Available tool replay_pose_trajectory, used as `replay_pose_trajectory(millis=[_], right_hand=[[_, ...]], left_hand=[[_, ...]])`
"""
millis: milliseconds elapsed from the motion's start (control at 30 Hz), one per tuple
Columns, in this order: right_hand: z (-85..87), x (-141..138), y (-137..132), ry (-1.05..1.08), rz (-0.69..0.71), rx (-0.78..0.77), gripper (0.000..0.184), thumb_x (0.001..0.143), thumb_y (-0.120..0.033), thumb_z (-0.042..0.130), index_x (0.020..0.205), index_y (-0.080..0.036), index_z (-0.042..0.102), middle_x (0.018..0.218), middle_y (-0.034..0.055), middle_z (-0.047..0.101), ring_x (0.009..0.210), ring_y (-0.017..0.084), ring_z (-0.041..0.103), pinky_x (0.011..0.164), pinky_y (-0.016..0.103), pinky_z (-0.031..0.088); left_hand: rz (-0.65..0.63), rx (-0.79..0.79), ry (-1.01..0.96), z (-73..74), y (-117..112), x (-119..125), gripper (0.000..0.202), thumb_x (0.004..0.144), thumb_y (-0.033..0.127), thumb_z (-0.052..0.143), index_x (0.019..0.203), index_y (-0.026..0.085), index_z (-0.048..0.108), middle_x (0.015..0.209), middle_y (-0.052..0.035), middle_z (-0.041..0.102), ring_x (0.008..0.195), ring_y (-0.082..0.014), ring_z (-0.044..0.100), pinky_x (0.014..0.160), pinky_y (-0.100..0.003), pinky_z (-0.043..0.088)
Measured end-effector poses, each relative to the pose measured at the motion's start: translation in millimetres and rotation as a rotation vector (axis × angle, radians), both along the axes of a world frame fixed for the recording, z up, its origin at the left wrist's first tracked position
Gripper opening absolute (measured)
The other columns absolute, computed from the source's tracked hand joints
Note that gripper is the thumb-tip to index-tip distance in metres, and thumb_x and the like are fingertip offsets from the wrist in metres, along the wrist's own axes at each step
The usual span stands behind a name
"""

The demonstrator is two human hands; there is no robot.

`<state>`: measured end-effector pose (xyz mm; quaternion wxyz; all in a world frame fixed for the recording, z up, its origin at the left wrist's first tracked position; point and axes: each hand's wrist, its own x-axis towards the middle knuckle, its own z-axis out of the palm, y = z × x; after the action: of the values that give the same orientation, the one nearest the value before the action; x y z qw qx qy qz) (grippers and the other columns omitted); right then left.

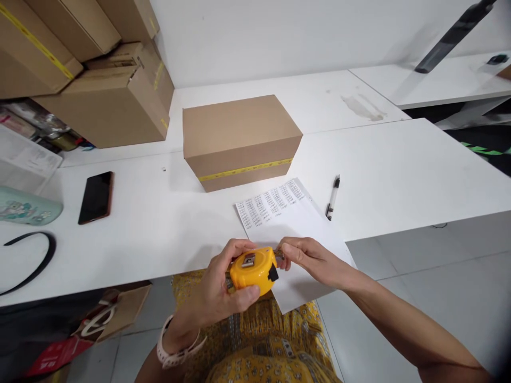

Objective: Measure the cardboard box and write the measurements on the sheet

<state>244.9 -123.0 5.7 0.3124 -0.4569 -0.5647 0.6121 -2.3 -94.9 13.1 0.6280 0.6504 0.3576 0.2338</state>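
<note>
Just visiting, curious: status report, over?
Left hand gripping yellow tape measure. Right hand pinching its blade end. Nearest cardboard box clear of hands. Nothing visibly blocking.

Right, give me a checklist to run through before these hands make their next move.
1. Left hand gripping the tape measure: ok, thumb and fingers around the case.
2. Right hand on the tape's end: ok, fingers pinching beside the case.
3. Tape markings readable: cannot tell, too small and partly covered.
4. Cardboard box resting on the table: ok.
5. Paper wholly on the table: not ok, its near part juts past the edge.
6. Pen on the table: ok, beside the paper.
</note>
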Motion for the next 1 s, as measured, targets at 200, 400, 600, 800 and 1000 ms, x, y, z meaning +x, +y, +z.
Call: replay_pose_trajectory(millis=[200,400,600,800,1000], right_hand=[[43.6,38,56,-0.047,-0.299,0.308,0.054,0.091,-0.064,0.062,0.059,-0.021,0.055,0.06,-0.0009,0.052,0.06,0.013,0.049,0.062,0.029,0.043],[63.1,105,175,0.036,-0.611,0.42,0.05,0.089,-0.057,0.068,0.061,-0.021,0.048,0.062,-0.0023,0.047,0.059,0.011,0.048,0.057,0.024,0.043],[44.8,99,237,-0.164,-0.692,0.245,0.037,0.089,-0.042,0.066,0.063,-0.02,0.051,0.066,0.0005,0.053,0.063,0.012,0.049,0.056,0.024,0.043],[48.3,85,251,-0.329,-0.723,0.216,0.033,0.088,-0.037,0.058,0.063,-0.022,0.042,0.065,0.0021,0.048,0.065,0.014,0.042,0.06,0.03,0.04],[58.7,79,257,-0.411,-0.653,0.137,0.029,0.085,-0.049,0.062,0.082,-0.021,0.054,0.086,0.0071,0.062,0.074,0.019,0.053,0.064,0.032,0.045]], left_hand=[[0.193,0.119,-0.118,28.7,63,-27,0.048,0.078,0.04,0.078,0.123,0.029,0.064,0.099,-0.002,0.071,0.074,-0.0167,0.062,0.059,-0.025,0.044],[0.451,0.253,-0.168,80.5,179,-57,0.034,0.071,0.048,0.075,0.095,0.024,0.072,0.09,-0.003,0.075,0.073,-0.0194,0.068,0.055,-0.026,0.048],[0.379,0.092,-0.048,94.6,244,-74,0.042,0.076,0.047,0.073,0.107,0.019,0.071,0.1,-0.0091,0.079,0.091,-0.027,0.074,0.07,-0.035,0.064],[0.319,-0.011,-0.07,93.2,266,-78,0.048,0.078,0.045,0.075,0.114,0.013,0.069,0.103,-0.0145,0.078,0.092,-0.0284,0.075,0.078,-0.041,0.065],[0.285,-0.07,-0.114,89.4,277,-77,0.045,0.082,0.043,0.074,0.115,0.013,0.069,0.105,-0.0159,0.078,0.095,-0.0296,0.074,0.082,-0.046,0.065]])
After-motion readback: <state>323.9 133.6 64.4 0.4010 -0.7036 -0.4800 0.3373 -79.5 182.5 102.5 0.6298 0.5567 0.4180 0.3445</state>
